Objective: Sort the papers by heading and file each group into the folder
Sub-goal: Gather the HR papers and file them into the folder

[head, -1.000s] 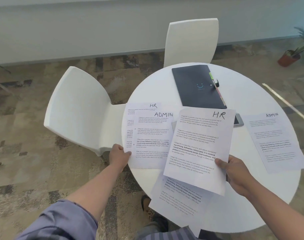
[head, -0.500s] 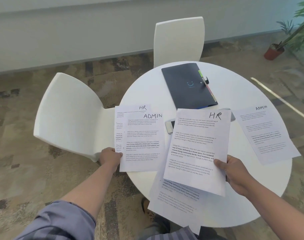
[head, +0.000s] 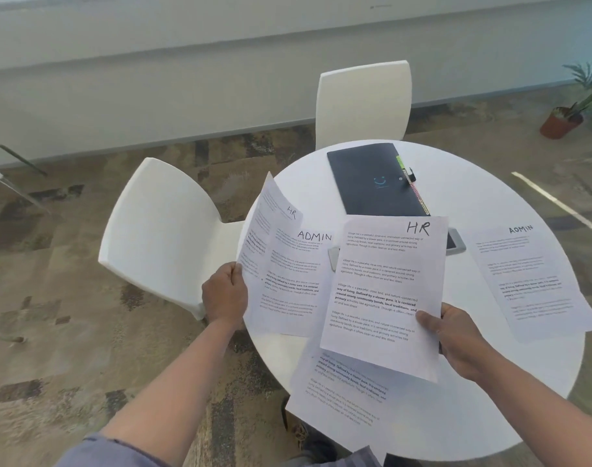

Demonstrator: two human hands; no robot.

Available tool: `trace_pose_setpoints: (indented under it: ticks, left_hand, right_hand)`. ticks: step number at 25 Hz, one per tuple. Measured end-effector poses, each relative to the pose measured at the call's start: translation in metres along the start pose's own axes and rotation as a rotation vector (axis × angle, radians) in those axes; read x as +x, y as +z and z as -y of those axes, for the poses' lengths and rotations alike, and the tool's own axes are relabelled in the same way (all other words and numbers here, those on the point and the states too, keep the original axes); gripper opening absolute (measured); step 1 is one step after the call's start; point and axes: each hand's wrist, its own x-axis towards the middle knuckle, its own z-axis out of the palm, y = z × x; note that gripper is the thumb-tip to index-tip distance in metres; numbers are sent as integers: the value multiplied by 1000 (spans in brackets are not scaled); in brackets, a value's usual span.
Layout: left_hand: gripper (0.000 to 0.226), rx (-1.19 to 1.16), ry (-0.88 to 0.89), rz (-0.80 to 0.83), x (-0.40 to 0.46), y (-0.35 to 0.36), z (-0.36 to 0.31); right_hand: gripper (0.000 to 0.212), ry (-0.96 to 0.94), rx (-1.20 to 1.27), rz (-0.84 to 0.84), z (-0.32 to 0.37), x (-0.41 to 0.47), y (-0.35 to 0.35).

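Observation:
My right hand [head: 456, 335] grips the lower right edge of a sheet headed HR [head: 382, 291], held above the round white table [head: 473, 416]. My left hand [head: 225, 293] pinches the left edge of a second HR sheet [head: 271, 217], which curls up off the table. An ADMIN sheet [head: 296, 281] lies over it. Another ADMIN sheet [head: 530, 281] lies flat at the table's right. One more printed sheet [head: 341, 396] hangs over the near edge under the held page. The dark folder [head: 372, 180] lies shut at the far side.
A marker pen [head: 411, 173] lies by the folder's right edge. A phone [head: 456, 242] peeks out behind the held HR sheet. Two white chairs [head: 163, 230] [head: 362, 102] stand left of and behind the table. A potted plant [head: 562, 123] sits at the far right.
My left hand has lifted the left edge of the left HR sheet, so it now curls upward. My right hand still holds its HR page in much the same place.

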Motion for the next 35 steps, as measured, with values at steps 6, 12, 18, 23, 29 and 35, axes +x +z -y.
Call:
trace_pose_setpoints:
  ticks: [6, 12, 18, 23, 29, 35]
  left_hand:
    - [37, 36, 241, -181, -21, -12, -48]
    - [29, -18, 276, -334, -67, -15, -104]
    - [18, -313, 111, -370, -128, -15, -153]
    - [14, -707, -109, -183, -166, -2, -168]
    - [18, -763, -267, 58, -190, 29, -151]
    - [14, -768, -347, 147, -203, 55, -136]
  right_hand:
    - [19, -32, -12, 57, -2, 8, -34]
    - [19, -73, -8, 138, 3, 13, -79]
    - [20, -104, 7, 211, 14, 17, -125]
    - [19, -101, 121, 260, 28, 7, -142]
    - [21, -99, 264, 300, 41, -6, -145]
    - [24, -132, 365, 395, 44, -20, -147]
